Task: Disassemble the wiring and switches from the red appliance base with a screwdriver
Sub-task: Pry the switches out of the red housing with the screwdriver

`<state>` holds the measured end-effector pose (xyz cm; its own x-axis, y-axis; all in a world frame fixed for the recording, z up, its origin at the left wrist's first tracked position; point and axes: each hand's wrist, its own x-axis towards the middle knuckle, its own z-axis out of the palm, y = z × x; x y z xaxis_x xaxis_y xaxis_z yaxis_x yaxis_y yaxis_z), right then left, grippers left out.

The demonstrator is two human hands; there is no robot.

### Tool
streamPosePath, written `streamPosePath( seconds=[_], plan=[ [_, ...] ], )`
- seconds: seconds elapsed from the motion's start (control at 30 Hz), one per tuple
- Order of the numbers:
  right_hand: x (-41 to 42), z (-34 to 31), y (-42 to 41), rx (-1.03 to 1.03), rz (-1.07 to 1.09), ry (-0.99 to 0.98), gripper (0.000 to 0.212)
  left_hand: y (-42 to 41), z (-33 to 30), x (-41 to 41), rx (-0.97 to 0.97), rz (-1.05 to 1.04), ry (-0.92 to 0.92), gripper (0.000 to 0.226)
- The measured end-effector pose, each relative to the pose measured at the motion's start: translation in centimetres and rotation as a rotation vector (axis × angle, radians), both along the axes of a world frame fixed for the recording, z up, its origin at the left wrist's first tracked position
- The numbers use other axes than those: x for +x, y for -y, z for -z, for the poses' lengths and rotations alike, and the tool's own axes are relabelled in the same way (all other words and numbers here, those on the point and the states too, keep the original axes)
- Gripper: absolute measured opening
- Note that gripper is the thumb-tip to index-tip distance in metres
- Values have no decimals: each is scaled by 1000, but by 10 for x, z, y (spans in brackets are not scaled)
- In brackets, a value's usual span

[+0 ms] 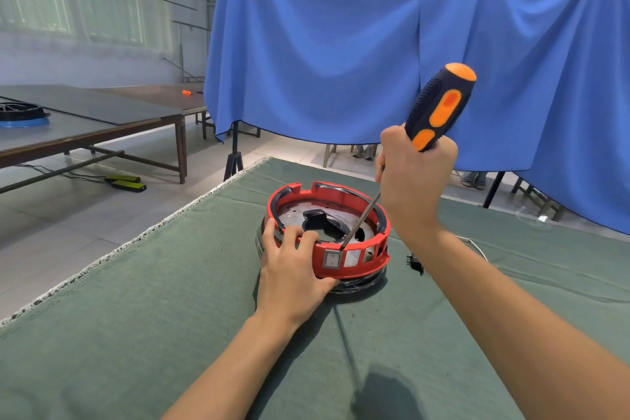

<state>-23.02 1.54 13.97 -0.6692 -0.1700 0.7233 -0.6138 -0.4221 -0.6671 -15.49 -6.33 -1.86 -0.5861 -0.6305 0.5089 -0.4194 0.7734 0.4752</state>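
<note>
The red appliance base (354, 269) is a round ring standing on the green cloth, with a metal plate and a black part inside it. A grey rocker switch (332, 260) sits in its near wall. My left hand (293, 269) grips the near-left rim, fingers curled over the edge. My right hand (414, 177) holds the black and orange screwdriver (439, 106) tilted. The screwdriver's thin shaft runs down-left, and its tip rests at the rim just above the switch.
The green cloth table (170, 317) ends at a frayed edge on the left. A black plug (415, 262) and a thin wire (474, 244) lie right of the base. A blue curtain (341, 44) hangs behind. Long tables (85, 126) stand at the far left.
</note>
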Motion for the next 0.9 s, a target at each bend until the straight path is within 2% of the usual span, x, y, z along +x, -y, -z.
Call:
streamPosePath(
  seconds=[0.13, 0.23, 0.53, 0.7, 0.9],
  plan=[
    [-6, -5, 12, 20, 5, 58, 32, 0, 0, 0, 8, 5, -7, 64],
    [-7, -12, 27, 101, 96, 43, 33, -1, -1, 0, 16, 0, -12, 65],
    [-23, -17, 50, 219, 150, 44, 46, 1, -2, 2, 11, 3, 1, 65],
    [-34, -19, 57, 321, 176, 80, 41, 1, -1, 1, 4, 3, -5, 64],
    [-29, -16, 72, 349, 130, 35, 38, 1, -1, 0, -5, -5, -25, 63]
  ],
)
